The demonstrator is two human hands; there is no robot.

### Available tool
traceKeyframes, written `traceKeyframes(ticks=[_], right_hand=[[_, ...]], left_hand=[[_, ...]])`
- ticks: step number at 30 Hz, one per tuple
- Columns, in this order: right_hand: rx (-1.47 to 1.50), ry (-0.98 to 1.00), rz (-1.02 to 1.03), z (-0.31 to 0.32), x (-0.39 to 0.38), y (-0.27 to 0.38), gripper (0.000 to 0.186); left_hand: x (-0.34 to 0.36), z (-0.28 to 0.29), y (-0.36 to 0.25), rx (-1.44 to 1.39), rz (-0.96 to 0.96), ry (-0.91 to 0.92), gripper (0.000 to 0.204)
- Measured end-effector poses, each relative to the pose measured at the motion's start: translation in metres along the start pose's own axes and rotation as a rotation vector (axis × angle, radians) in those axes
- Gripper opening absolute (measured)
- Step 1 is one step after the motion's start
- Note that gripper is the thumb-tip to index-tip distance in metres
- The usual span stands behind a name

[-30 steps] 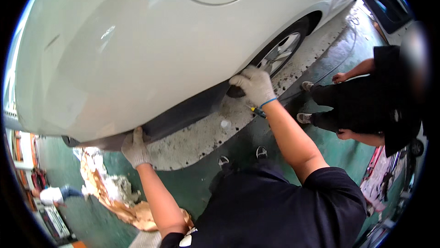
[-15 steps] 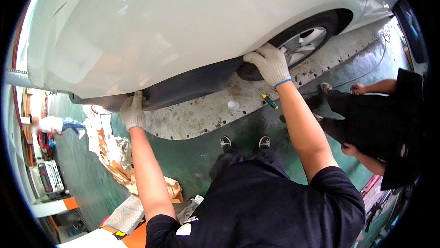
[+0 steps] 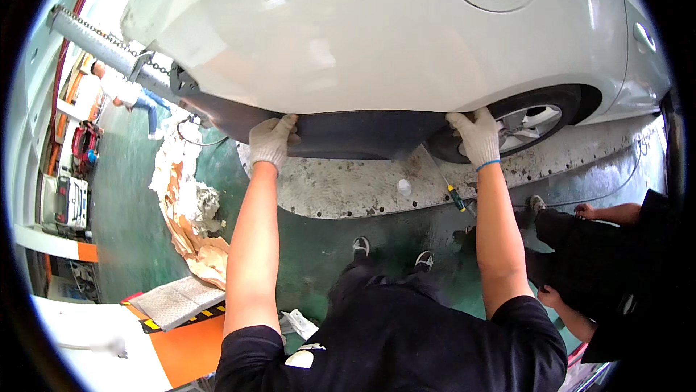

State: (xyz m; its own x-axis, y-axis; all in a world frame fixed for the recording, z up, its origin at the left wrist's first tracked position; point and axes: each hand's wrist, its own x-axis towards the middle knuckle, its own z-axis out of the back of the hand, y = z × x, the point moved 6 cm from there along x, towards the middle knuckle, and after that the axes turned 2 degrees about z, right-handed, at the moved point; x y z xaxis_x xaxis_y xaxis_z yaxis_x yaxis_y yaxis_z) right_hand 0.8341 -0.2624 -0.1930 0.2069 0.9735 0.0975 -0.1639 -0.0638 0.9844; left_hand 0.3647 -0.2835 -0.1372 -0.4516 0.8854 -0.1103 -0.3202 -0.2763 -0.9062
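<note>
A white car body (image 3: 377,44) fills the upper view, with a dark lower bumper panel (image 3: 355,134) along its bottom edge. My left hand (image 3: 272,139), in a knit work glove, grips the panel's lower edge near its left part, thumb up on the outer face. At the panel's right end, beside the rear wheel (image 3: 533,127), my gloved right hand (image 3: 476,138) is closed around its corner. The fingers behind the panel are partly hidden. Both arms reach straight forward.
A yellow-and-dark handled screwdriver (image 3: 455,198) leans by a perforated metal platform (image 3: 326,189) under the car. Crumpled paper (image 3: 181,211) lies left on the green floor. A co-worker (image 3: 587,247) stands at right; another person (image 3: 127,91) is far left. A chained post (image 3: 109,51) stands beyond.
My view has turned, so the car and both hands sit further right and the fuel flap shows. Both hands still hold about the same places on the panel.
</note>
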Motion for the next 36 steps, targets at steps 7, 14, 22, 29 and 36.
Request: traceKeyframes(ticks=[7,14,22,29,36], right_hand=[[-0.454,-0.116,0.13,-0.063,-0.075,0.039,0.044],[-0.378,1.035,1.146,-0.26,-0.147,0.165,0.026],[-0.717,0.57,1.007,-0.315,-0.091,0.137,0.041],[-0.779,0.65,0.939,-0.341,-0.083,0.146,0.041],[-0.594,0.548,0.701,-0.354,-0.081,0.168,0.035]], left_hand=[[0.01,0.006,0.004,-0.032,-0.027,0.129,0.049],[0.021,0.017,-0.004,0.054,-0.032,0.311,0.059],[0.028,0.014,-0.018,0.703,-0.517,0.624,0.055],[0.049,0.053,-0.01,0.22,-0.316,0.61,0.074],[0.08,0.213,-0.053,-0.192,-0.804,-0.19,0.042]])
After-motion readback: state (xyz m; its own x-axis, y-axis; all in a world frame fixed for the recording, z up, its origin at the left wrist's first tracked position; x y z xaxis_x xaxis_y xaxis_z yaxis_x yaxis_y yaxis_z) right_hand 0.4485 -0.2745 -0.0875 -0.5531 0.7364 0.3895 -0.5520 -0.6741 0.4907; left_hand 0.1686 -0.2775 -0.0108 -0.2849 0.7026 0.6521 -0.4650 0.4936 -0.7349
